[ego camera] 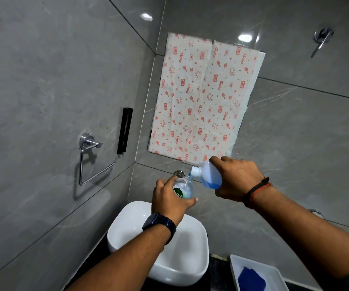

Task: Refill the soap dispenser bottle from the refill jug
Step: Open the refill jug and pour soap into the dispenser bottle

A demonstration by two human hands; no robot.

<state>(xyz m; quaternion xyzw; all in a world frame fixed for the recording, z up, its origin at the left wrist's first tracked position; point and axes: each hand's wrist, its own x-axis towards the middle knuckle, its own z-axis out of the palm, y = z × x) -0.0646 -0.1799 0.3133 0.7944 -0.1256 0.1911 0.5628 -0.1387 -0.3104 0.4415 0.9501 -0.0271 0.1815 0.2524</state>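
My left hand (168, 199) grips a clear soap dispenser bottle (184, 189) with a green label, held above the white basin (192, 255). The bottle's top is open, with no pump in view. My right hand (235, 178) holds a translucent white refill jug (210, 175), tilted with its neck down and to the left. The jug's mouth sits just above the bottle's opening. Blue liquid pools in the jug's low side, and a thin blue stream runs from its mouth into the bottle.
A chrome wall spout (178, 173) sits just behind the bottle. A patterned paper sheet (203, 97) covers the wall above. A chrome ring holder (91, 158) and black bracket (125, 130) hang on the left wall. A white tray (235, 267) with a blue cloth (251, 279) lies at the lower right.
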